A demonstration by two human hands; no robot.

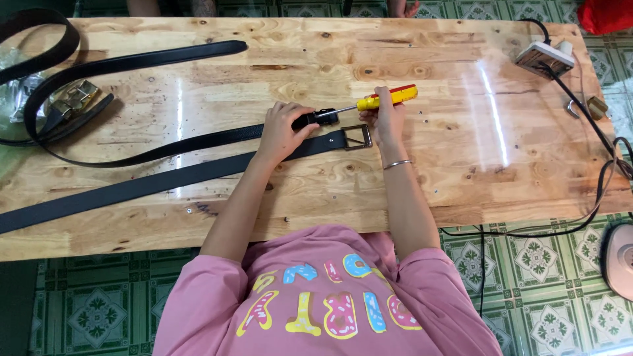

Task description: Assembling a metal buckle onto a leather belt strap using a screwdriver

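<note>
Two belts (165,178) are lying across the table (461,165), left of the buckle (356,137). A screwdriver (386,99) is sitting just behind the buckle.

Both forearms reach forward, left hand (282,129) pressed palm down, right hand (388,118) apparently curled in a grip.

We see only one package: at the table's far left edge lies what looks like a clear plastic bag (14,86), crumpled and glinting grey-white, partly cut off by the picture's edge and ringed by a looped black belt (39,99). We find no labels, signs or screens.
</note>
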